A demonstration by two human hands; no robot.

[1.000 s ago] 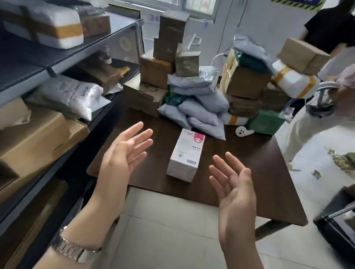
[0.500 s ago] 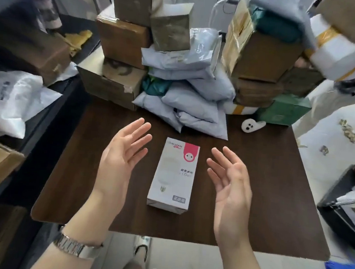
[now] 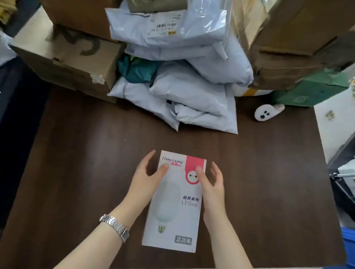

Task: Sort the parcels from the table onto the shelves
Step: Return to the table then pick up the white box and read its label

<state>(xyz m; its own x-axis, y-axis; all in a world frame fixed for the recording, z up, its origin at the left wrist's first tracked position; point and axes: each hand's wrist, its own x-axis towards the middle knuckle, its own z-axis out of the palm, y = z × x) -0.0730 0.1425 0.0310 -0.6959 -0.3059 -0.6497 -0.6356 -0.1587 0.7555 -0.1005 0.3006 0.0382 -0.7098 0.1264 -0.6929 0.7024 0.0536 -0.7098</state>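
Half a second ago both hands hung open in the air on either side of the white bulb box (image 3: 175, 201); now they have dropped onto it, and the view has moved closer and tipped further down over the table (image 3: 78, 168). The left hand (image 3: 146, 180), with a metal watch (image 3: 115, 226) on its wrist, lies against the box's left edge, thumb on the top face, fingers (image 3: 149, 156) reaching past the upper left corner. The right hand (image 3: 211, 186) mirrors it on the right edge, thumb on the pink patch. Both sets of fingers are curled loosely around the box's sides; whether they grip firmly cannot be told. The box lies flat in the lower centre of the frame, long axis running top to bottom, pink end towards the parcel pile (image 3: 187, 87) at the top.
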